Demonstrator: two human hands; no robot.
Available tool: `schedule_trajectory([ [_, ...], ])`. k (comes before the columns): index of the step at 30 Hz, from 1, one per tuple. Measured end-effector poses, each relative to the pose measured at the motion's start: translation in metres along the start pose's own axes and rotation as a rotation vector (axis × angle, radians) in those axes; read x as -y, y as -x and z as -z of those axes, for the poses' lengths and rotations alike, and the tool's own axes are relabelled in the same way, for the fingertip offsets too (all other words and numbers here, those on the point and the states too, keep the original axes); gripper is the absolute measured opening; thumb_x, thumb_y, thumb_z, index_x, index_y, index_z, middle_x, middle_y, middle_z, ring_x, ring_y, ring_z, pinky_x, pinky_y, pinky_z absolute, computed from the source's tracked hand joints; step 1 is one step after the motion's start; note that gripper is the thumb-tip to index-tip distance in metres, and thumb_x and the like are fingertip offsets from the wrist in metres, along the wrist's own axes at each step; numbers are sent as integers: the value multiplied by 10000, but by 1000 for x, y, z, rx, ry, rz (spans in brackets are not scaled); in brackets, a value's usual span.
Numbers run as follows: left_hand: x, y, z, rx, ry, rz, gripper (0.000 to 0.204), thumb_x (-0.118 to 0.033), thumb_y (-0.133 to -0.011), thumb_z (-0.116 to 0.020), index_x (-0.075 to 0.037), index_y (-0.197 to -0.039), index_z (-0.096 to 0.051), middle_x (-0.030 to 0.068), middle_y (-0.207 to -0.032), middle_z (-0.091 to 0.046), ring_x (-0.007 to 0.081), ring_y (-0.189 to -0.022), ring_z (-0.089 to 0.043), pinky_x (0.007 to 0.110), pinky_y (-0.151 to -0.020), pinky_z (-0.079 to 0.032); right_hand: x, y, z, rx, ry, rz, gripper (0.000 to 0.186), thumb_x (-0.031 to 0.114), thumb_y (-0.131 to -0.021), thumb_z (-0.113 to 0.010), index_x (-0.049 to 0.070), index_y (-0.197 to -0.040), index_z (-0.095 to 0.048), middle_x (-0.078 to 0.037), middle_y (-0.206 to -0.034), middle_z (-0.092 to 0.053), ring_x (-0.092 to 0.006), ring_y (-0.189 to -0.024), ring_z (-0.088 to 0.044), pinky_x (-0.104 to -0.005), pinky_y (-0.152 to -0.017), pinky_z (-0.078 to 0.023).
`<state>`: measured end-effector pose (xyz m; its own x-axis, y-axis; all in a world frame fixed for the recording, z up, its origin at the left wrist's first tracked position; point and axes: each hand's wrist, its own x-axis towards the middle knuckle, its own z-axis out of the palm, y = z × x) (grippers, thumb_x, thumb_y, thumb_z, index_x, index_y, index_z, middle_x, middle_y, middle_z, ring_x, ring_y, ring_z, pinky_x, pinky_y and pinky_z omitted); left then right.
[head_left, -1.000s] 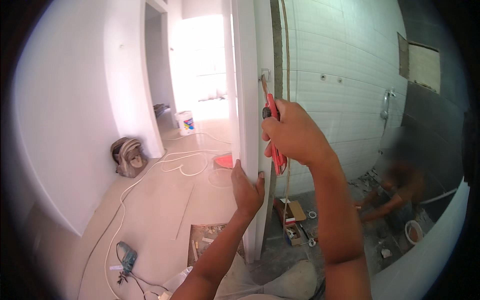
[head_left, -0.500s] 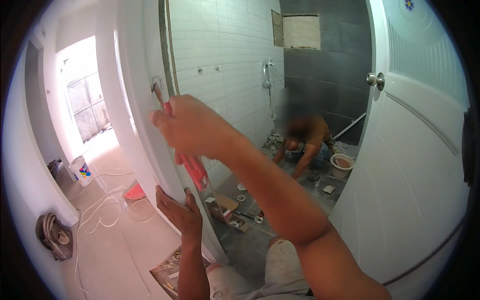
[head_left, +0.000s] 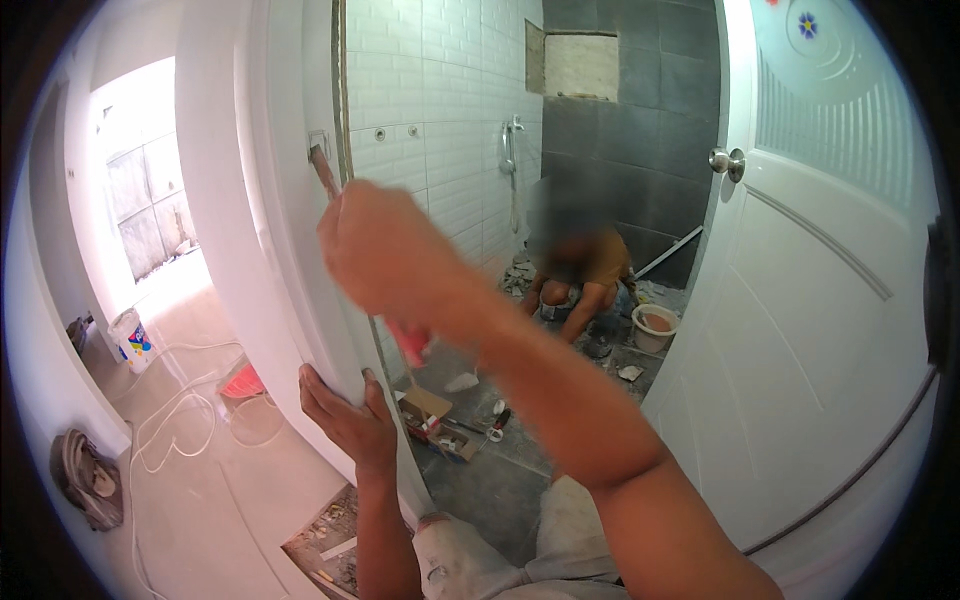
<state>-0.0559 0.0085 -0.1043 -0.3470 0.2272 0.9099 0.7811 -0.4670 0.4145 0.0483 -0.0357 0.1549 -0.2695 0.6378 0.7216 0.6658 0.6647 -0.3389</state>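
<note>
My right hand, slightly blurred, is closed around a red-handled tool with a narrow flat blade. The blade tip touches a small rectangular cut-out in the white door frame. Part of the red handle shows below my fist; the rest is hidden, so the tool's exact kind is unclear. Lower down, my left hand grips the frame's edge, fingers on one face and thumb on the other.
At right stands a white door with a round knob. Inside the tiled room a person crouches near a bucket. A cardboard box of parts lies on the floor. Left are cables, a bag and a white tub.
My right fist has shifted slightly right and down around the tool, and less red handle shows. The blade tip stays at the cut-out. My left hand keeps its place on the frame; the view has shifted slightly.
</note>
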Motion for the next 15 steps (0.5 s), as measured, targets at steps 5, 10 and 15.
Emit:
schedule_trajectory([
  [5,0,2,0,-3,-11,21,795,-138,-890,-723,121,-1505,-291,346,-1444,-394,507,-1352,-404,567,-1134,-348,-8,65,23,0,160,319,210,151,-990,-530,-36,-903,-567,-186,-634,-599,-365,-531,-610,-453,-526,-506],
  [10,1,6,2,22,7,28,814,-132,-882,-731,119,-1512,-280,358,-1444,-403,506,-1344,-408,561,-1138,-339,-49,124,47,196,-386,-292,155,160,-1026,-543,9,-994,-557,-66,-741,-602,-146,-508,-559,-306,-493,-465],
  [15,2,8,8,44,-90,21,858,-115,-850,-763,140,-1507,-272,373,-1438,-411,526,-1317,-419,567,-1132,-341,-83,99,11,7,-641,-180,227,198,-1054,-533,20,-1192,-505,-44,-821,-596,-79,-569,-552,-261,-484,-453],
])
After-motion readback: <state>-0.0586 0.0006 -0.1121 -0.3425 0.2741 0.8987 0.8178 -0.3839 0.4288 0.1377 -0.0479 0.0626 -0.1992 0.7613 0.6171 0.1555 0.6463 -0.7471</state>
